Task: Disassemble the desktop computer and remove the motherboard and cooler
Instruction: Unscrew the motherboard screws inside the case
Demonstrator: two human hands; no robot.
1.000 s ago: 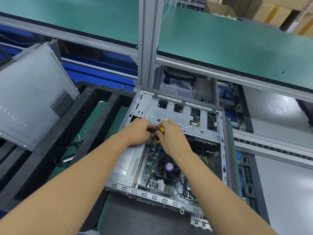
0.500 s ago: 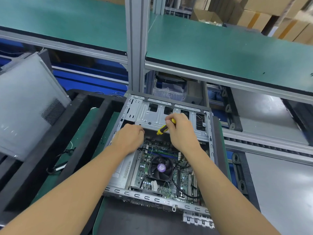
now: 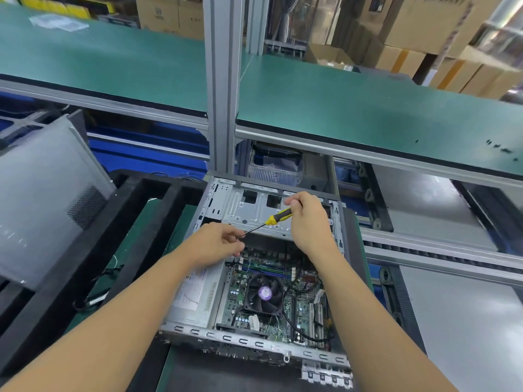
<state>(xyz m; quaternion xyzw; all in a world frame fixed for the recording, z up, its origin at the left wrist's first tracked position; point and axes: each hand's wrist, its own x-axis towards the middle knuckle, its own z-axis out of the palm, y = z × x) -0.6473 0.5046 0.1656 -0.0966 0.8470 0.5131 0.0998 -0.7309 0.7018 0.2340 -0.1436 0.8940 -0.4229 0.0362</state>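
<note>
Head view: right hand (image 3: 308, 222) grips screwdriver (image 3: 276, 217), left hand (image 3: 218, 241) pinches its tip, motherboard (image 3: 233, 302) just below both.

A green-topped upper bench (image 3: 368, 108) ran across the scene, split by an upright aluminium post (image 3: 219, 80). Stacked cardboard boxes (image 3: 418, 21) stood behind its far edge, and blue bins (image 3: 147, 148) sat beneath it at the left. A grey roller rail (image 3: 424, 247) ran at the right, beside glossy grey panels (image 3: 467, 321) that caught the light. Black foam framing (image 3: 85, 250) lay at the left over a green mat (image 3: 158, 222).
</note>
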